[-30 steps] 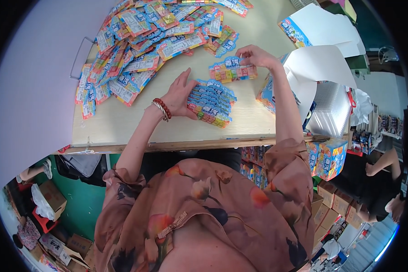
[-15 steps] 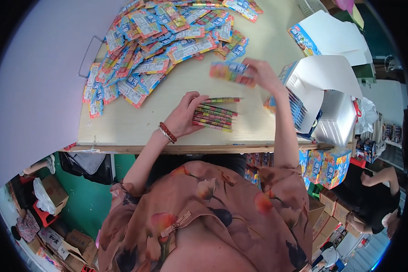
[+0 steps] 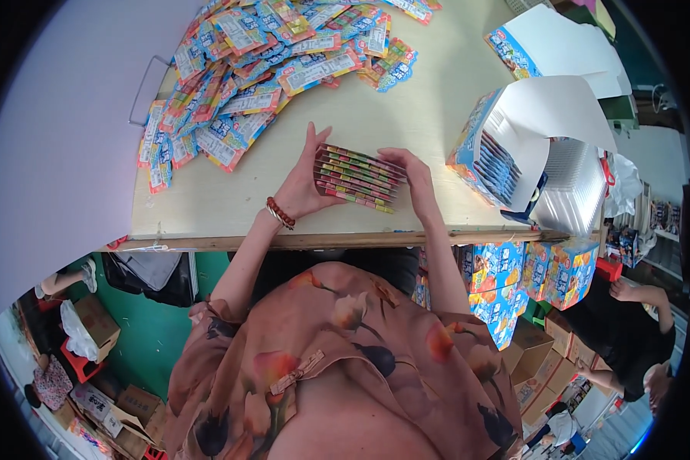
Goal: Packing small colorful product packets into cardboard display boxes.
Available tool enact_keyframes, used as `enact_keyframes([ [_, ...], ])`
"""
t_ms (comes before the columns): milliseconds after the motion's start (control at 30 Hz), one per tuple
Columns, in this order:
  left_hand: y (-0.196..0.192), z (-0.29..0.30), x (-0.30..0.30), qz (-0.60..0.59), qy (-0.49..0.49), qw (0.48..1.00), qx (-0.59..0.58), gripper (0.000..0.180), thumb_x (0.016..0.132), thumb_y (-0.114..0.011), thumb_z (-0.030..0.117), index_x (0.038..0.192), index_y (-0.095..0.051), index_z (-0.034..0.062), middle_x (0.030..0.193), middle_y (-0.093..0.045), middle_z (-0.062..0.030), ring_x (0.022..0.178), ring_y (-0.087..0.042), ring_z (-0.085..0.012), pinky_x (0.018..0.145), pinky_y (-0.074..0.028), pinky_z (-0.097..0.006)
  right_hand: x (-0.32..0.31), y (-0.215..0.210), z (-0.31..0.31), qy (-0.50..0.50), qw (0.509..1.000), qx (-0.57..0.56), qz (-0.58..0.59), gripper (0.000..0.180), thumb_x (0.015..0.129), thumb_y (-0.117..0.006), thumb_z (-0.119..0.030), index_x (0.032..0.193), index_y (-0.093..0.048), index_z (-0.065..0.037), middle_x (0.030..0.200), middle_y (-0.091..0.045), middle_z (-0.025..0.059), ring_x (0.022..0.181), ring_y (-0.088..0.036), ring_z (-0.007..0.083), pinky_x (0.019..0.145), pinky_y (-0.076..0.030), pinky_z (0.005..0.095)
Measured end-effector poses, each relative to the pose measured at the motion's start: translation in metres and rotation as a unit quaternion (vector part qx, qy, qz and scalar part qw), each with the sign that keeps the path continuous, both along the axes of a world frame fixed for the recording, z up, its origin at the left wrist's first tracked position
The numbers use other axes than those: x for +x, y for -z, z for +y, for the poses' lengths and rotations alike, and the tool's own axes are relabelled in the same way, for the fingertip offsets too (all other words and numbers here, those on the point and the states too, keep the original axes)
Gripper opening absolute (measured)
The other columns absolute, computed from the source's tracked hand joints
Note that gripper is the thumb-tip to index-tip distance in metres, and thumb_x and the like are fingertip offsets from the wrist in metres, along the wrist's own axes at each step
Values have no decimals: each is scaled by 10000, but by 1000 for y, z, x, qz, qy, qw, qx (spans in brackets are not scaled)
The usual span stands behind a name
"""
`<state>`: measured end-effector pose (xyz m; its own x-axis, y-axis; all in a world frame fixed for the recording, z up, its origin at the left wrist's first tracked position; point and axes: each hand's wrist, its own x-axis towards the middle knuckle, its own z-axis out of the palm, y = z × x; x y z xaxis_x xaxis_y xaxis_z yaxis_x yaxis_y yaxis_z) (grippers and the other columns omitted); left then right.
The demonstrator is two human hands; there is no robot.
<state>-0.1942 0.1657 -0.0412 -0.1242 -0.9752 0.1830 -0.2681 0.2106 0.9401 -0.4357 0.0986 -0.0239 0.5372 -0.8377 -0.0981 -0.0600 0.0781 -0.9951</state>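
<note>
Between my hands is a stack of flat candy packets [image 3: 359, 179], standing on edge with their colourful sides up. My left hand [image 3: 305, 175] grips the stack's left end, thumb along the far side and fingers at the near side. At the right end, my right hand [image 3: 414, 178] closes its fingers round the packets' edges. A large loose pile of the same packets [image 3: 238, 100] spreads over the far left of the table. To the right stands an open display box [image 3: 475, 126] with a row of packets inside.
A nested stack of clear plastic trays [image 3: 566, 188] sits beside the box at the table's right edge. Another opened box [image 3: 556, 46] lies farther back. Filled printed boxes [image 3: 494, 284] are piled below the table. Another person [image 3: 625, 330] is at the right.
My right hand has come left from beside the display box, bringing its packet to the stack. Both hands now hold the stack, which has tilted slightly.
</note>
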Motion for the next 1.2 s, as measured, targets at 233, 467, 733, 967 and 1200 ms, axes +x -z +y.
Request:
enact_keyframes([
  [233,-4,1,-2,14,5,1000,20,1385,612,-894,128,1486,181,103,1349,-372,-161,1161,-491,-251,1012,-407,-356,26,16,50,151,983,-47,-96,698,981,-272,-571,1421,-306,-30,1448,-356,145,1309,-381,239,1094,-283,380],
  [467,-23,37,34,-64,-90,993,33,1261,554,-916,114,1511,-96,85,1314,-370,-135,1187,-445,-251,1009,-407,-348,76,26,61,104,984,-26,-139,663,973,-405,-508,1379,-321,9,1328,-397,116,1209,-424,202,1050,-301,309],
  [733,-16,62,69,-145,-135,980,5,990,553,-903,150,1389,-378,92,1294,-352,-156,1232,-386,-317,1049,-377,-391,98,24,-24,-90,994,-39,38,273,957,-510,-237,1100,-630,-38,995,-643,97,1037,-563,217,894,-419,374],
  [967,-26,49,73,-141,-104,984,35,1071,534,-882,118,1426,-289,96,1304,-351,-175,1237,-389,-347,1061,-371,-410,165,-6,-113,-50,631,-663,400,486,775,-597,-41,1250,-528,-116,1113,-566,84,1005,-558,252,822,-460,364],
  [1200,-14,44,63,-112,-53,992,20,841,556,-829,93,1290,-420,91,1245,-405,-182,1213,-421,-361,1025,-399,-394,149,-30,-100,-39,689,-653,313,353,772,-639,-52,1120,-581,-76,958,-617,62,864,-591,232,721,-478,335],
])
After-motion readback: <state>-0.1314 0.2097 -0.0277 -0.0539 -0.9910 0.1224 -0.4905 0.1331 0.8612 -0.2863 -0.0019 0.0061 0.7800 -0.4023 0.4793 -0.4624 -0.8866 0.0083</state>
